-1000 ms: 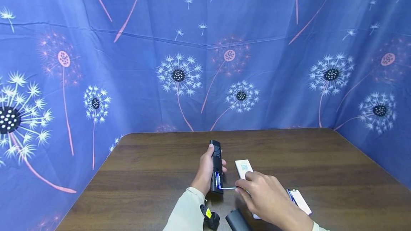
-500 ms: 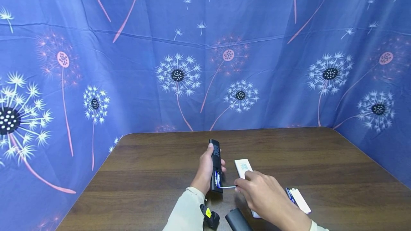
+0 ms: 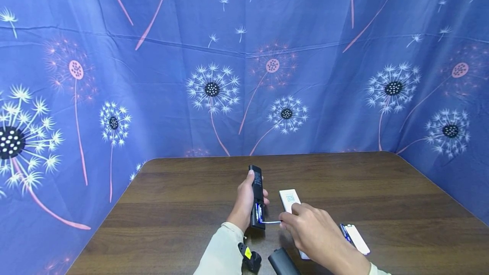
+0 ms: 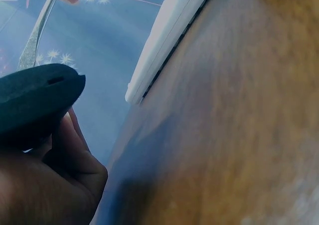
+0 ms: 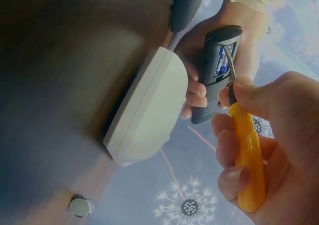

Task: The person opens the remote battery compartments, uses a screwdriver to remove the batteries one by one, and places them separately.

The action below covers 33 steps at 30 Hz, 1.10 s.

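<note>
In the head view my left hand [image 3: 244, 200] grips a black remote control [image 3: 257, 181] with its back facing up. Its battery compartment is uncovered, and blue batteries [image 5: 225, 60] show inside. My right hand [image 3: 313, 228] holds a flat-tipped screwdriver by its orange handle [image 5: 247, 155], fingers wrapped round it in the right wrist view. The metal blade [image 3: 272, 223] reaches leftward into the compartment, its tip at the batteries near the remote's lower end. The left wrist view shows the remote's end [image 4: 45, 98] and the widened blade [image 4: 31, 50] behind it.
Partly beneath my right hand, a white remote control [image 3: 289, 198] lies on the wooden table [image 3: 183, 198]. Farther right are blue batteries [image 3: 346, 233] beside a white flat piece [image 3: 357, 239]. A dark grey object [image 3: 283, 262] lies at the near edge. Blue dandelion-print cloth [image 3: 160, 75] hangs behind.
</note>
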Available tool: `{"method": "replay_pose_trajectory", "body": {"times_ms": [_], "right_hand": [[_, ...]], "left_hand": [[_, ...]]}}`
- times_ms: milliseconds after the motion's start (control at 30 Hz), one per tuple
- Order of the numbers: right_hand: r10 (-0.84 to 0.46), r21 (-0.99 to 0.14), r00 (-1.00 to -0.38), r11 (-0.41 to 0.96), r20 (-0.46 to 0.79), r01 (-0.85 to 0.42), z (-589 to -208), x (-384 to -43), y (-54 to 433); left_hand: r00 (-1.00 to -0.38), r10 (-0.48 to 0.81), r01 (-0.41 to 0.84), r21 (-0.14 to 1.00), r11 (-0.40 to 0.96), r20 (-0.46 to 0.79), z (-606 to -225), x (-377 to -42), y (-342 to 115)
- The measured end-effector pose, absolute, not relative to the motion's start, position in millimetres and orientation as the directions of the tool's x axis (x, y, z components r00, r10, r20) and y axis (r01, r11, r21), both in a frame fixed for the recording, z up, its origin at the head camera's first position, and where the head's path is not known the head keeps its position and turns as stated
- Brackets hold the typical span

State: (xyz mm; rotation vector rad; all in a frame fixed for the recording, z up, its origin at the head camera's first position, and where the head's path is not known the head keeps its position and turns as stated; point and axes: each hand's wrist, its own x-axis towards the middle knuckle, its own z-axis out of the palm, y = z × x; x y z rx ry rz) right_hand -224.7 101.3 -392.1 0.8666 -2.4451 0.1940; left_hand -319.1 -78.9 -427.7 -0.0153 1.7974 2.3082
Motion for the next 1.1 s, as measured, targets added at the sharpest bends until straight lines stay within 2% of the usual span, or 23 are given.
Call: {"method": "replay_pose_trajectory", "body": {"times_ms": [300, 433, 600, 833, 1000, 1100], "right_hand": [[-0.501, 0.141, -0.591, 0.824, 0.632, -0.548, -387, -232, 110], [-0.533, 0.134, -0.552, 0.786, 0.642, -0.603, -387, -232, 114], [-0.571, 0.108, -0.548, 0.746, 0.612, -0.657, -390, -228, 111], [-0.58, 0.095, -0.55, 0.735, 0.601, -0.671, -391, -225, 109], [-0.582, 0.105, -0.55, 0.738, 0.599, -0.666, -392, -224, 108], [-0.59, 0.132, -0.528, 0.733, 0.611, -0.667, -392, -225, 106]], "left_hand": [[-0.986, 0.148, -0.118, 0.959, -0.257, -0.082, -424, -320, -70], [-0.99, 0.122, -0.099, 0.96, -0.26, -0.069, -423, -320, -71], [-0.987, 0.13, -0.131, 0.952, -0.277, -0.098, -425, -322, -75], [-0.986, 0.133, -0.133, 0.95, -0.281, -0.099, -425, -322, -74], [-0.985, 0.138, -0.139, 0.956, -0.258, -0.106, -425, -320, -75], [-0.983, 0.144, -0.148, 0.954, -0.262, -0.113, -425, -320, -75]]}}
